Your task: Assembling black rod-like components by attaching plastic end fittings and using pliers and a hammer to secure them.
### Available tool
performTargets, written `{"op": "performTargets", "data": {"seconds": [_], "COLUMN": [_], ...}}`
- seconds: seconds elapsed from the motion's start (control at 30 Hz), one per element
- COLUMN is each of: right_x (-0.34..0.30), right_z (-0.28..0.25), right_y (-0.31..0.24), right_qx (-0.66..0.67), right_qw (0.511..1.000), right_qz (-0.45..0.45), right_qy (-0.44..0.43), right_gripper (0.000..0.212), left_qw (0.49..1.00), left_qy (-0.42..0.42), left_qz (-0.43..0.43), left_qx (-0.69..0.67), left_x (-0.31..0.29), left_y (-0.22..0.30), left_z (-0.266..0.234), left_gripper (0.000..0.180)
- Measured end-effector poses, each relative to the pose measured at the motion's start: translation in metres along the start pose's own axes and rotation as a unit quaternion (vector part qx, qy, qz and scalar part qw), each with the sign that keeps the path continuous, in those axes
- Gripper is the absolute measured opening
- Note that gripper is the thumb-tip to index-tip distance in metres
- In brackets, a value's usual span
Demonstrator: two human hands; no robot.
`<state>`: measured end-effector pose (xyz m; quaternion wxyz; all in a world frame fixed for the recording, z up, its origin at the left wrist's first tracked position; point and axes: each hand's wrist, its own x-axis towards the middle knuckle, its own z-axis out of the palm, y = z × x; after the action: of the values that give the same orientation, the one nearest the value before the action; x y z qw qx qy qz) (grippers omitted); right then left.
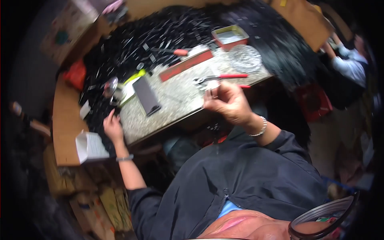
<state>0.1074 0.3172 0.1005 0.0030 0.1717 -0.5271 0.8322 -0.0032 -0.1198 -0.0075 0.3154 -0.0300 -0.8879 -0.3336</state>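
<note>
My right hand [231, 105] is raised over the board's near edge, with thumb and fingers drawn together in a pinch. Something small and pale seems to be at its fingertips, too blurred to name. Just beyond it lie pliers with red handles [235, 76], partly covered by the hand. My left hand [113, 126] rests beside the board's left end, against the black pieces, its fingers loosely apart with nothing seen in them. Between the hands, a dark smartphone [146, 96] lies on the speckled grey board [176, 100].
A heap of black strips [132, 48] covers the table's far side. On the board are a red bar [186, 65], a round clear dish [245, 59] and a red rectangular tin [230, 38]. A white box [91, 147] stands at left. Another person [350, 64] sits at far right.
</note>
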Motion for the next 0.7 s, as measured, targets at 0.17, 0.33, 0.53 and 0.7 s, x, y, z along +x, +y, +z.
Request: {"op": "performTargets", "data": {"seconds": [0.17,0.33,0.53,0.7], "right_x": [-0.001,-0.007,-0.003,-0.010], "right_z": [0.003,-0.001,0.009,0.000], "right_y": [0.003,0.008,0.015,0.001], "right_qx": [-0.014,-0.017,0.054,0.004], "right_qw": [0.998,0.998,0.996,0.999], "right_qz": [0.043,0.006,0.044,0.030], "right_qy": [-0.039,-0.055,-0.062,-0.014], "right_gripper": [0.013,0.014,0.011,0.017], "left_qw": [0.828,0.703,0.914,0.804], "left_qy": [-0.007,-0.109,-0.102,-0.246], "left_qz": [-0.257,-0.234,-0.078,-0.057], "left_qx": [-0.499,-0.663,-0.384,-0.538], "left_x": [-0.017,-0.009,-0.010,0.013], "left_y": [0.023,0.104,0.202,0.321], "left_z": [-0.015,-0.023,-0.015,0.025], "left_gripper": [0.032,0.034,0.037,0.031]}}
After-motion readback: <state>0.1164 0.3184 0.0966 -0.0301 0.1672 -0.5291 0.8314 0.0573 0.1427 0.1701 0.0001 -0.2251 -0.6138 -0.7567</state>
